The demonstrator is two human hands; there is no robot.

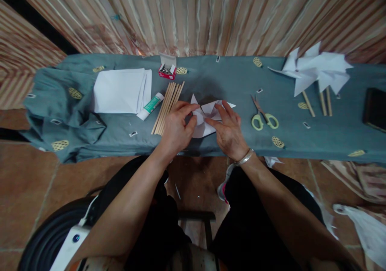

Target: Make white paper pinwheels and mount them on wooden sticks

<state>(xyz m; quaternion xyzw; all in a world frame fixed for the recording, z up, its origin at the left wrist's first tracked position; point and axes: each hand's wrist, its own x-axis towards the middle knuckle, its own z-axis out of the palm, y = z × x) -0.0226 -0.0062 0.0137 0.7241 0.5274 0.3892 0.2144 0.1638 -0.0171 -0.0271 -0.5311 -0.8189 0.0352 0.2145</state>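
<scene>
A white paper pinwheel (205, 131) without a stick lies at the front middle of the cloth-covered table, its points folded towards the centre. My left hand (178, 127) grips its left side between thumb and forefinger. From the right, my right hand (228, 131) pinches another part of the paper, fingers bent over it. Just left of my left hand lies a row of several thin wooden sticks (167, 108). A glue stick (151, 105) rests beside them. Scissors with light green handles (261, 116) lie to the right of my right hand.
A stack of white paper (119, 91) lies at the left. Behind the sticks stands an open red box (167, 70) of small metal pieces. Several finished pinwheels on sticks (316, 68) lie at the right, near a dark flat object (375, 109). A pleated curtain (205, 17) hangs behind the table.
</scene>
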